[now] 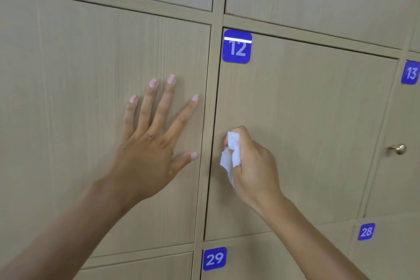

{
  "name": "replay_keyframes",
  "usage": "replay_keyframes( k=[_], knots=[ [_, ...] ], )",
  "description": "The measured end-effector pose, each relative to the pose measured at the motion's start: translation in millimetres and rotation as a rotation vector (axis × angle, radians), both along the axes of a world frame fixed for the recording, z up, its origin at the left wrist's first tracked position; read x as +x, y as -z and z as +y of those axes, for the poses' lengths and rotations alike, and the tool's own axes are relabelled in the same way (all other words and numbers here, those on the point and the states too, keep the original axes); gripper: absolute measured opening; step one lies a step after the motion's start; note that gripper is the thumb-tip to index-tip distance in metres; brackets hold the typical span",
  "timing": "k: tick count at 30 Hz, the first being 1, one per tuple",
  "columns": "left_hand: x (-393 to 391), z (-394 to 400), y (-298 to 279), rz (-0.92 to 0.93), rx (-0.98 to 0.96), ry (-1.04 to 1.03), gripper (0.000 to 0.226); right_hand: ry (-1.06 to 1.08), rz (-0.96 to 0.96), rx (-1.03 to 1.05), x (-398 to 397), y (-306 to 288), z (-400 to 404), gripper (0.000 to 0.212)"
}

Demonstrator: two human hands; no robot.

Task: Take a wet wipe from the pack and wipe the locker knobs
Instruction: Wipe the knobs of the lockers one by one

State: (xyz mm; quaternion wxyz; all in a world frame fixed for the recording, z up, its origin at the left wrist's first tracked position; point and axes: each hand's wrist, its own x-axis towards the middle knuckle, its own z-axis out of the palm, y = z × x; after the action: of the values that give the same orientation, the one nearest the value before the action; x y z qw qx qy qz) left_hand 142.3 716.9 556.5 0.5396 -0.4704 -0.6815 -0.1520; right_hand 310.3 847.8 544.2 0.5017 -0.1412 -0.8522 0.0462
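Note:
My right hand (252, 161) is closed around a white wet wipe (231, 154) at the left edge of locker door 12 (306, 120). The wipe and my fingers cover whatever sits there, so that door's knob is hidden. My left hand (152, 141) lies flat with fingers spread on the beige locker door (68, 98) to the left, holding nothing. A brass knob (398, 149) sticks out of locker door 13 at the far right, uncovered. The wipe pack is not in view.
Beige wooden locker doors fill the whole view. Blue number plates mark them: 12 (237, 46), 13 (411, 73), 28 (366, 231) and 29 (214, 258). Frame strips run between the doors.

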Motion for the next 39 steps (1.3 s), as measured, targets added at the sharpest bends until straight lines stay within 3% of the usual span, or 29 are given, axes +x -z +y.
replay_keyframes(
  k=[7, 10, 13, 17, 19, 21, 23, 26, 30, 34, 37, 39],
  knots=[
    [0.0, 1.2, 0.4, 0.006, -0.003, -0.008, 0.093, -0.008, -0.008, -0.009, 0.7, -1.5, 1.1, 0.011],
    [0.4, 0.4, -0.3, 0.003, -0.012, -0.014, 0.093, -0.157, -0.008, -0.137, 5.5, -1.2, 5.8, 0.015],
    [2.4, -1.7, -0.3, -0.032, -0.033, 0.003, 0.095, -0.200, -0.050, -0.086, 12.2, 9.6, 7.8, 0.016],
    [6.4, -3.5, -6.4, -0.051, -0.072, -0.001, 0.097, -0.157, 0.063, -0.105, -1.8, -6.6, 14.4, 0.030],
    [12.0, -6.7, 1.4, -0.089, -0.094, 0.010, 0.098, -0.136, 0.144, -0.150, -8.4, -4.6, 16.8, 0.024],
    [16.1, -9.0, 19.0, -0.142, -0.110, 0.031, 0.099, 0.021, 0.219, -0.172, -6.0, 10.4, 18.7, 0.013],
    [20.1, -13.2, 44.6, -0.192, -0.134, 0.054, 0.099, 0.160, 0.256, -0.174, 4.0, 42.5, 18.7, 0.021],
    [24.3, -19.9, 89.0, -0.266, -0.174, 0.092, 0.094, 0.098, 0.266, -0.302, 19.2, 103.2, 8.3, 0.016],
    [34.3, -26.7, 153.2, -0.355, -0.191, 0.140, 0.090, 0.051, 0.103, -0.533, 30.7, 191.7, -10.3, 0.011],
    [40.1, -33.6, 212.3, -0.416, -0.241, 0.107, 0.100, 0.014, -0.253, -0.608, 51.1, 268.5, -24.9, 0.023],
    [39.4, -35.5, 242.5, -0.435, -0.281, 0.061, 0.109, -0.075, -0.398, -0.695, 68.7, 301.2, -31.0, 0.020],
    [37.4, -33.9, 252.1, -0.424, -0.287, 0.034, 0.112, -0.113, -0.513, -0.682, 75.0, 316.0, -29.9, 0.029]
  ],
)
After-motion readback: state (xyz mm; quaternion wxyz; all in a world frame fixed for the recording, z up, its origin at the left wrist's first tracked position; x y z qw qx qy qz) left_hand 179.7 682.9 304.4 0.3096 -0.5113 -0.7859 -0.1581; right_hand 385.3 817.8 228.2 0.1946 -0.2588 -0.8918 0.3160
